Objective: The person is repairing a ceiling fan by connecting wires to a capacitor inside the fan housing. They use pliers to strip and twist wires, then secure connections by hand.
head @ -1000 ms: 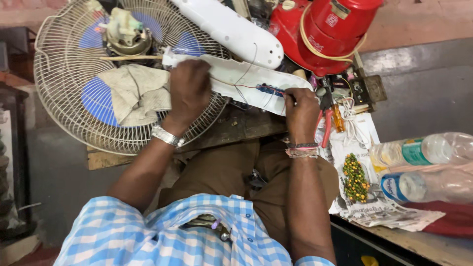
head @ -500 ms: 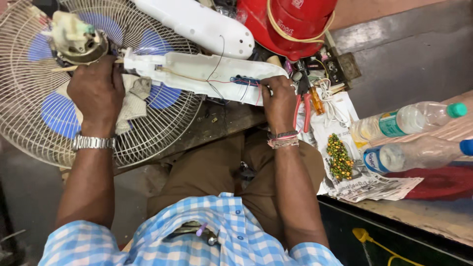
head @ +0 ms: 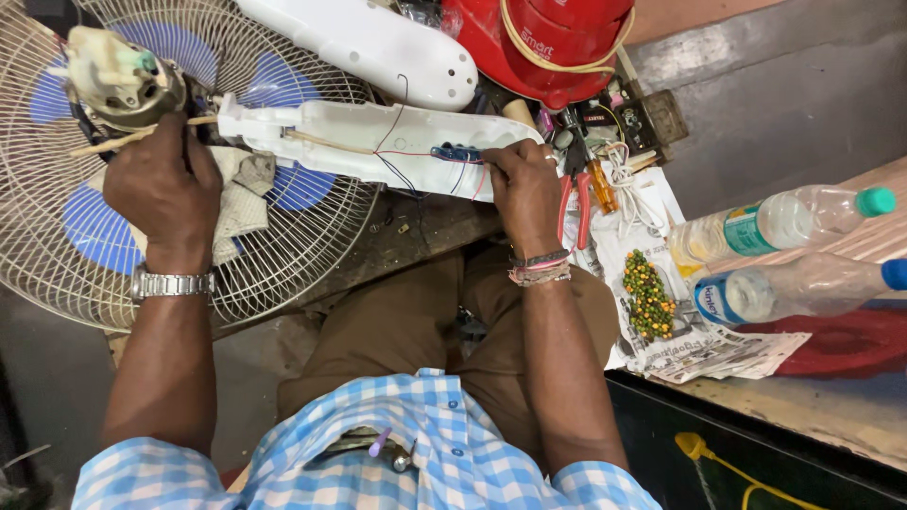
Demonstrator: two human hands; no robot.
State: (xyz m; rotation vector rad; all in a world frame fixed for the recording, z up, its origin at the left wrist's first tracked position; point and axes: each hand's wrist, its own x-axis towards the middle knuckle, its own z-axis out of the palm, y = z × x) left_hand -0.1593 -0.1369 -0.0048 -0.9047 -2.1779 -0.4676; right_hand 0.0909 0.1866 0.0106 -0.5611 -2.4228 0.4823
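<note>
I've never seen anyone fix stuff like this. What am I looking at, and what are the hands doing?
The picture comes from a camera worn on a person's head, looking down at their own lap and arms. Their left hand, the one with the wristwatch, rests by the fan motor, over a rag lying on the round fan cage. Their right hand touches the small wires inside a long white fan casing that lies open. Whether either hand really has a grip on anything is hard to tell. On the bench to the right lie red-handled pliers, a screwdriver, two plastic bottles and newspaper with small green and orange bits. A red container stands behind.
</note>
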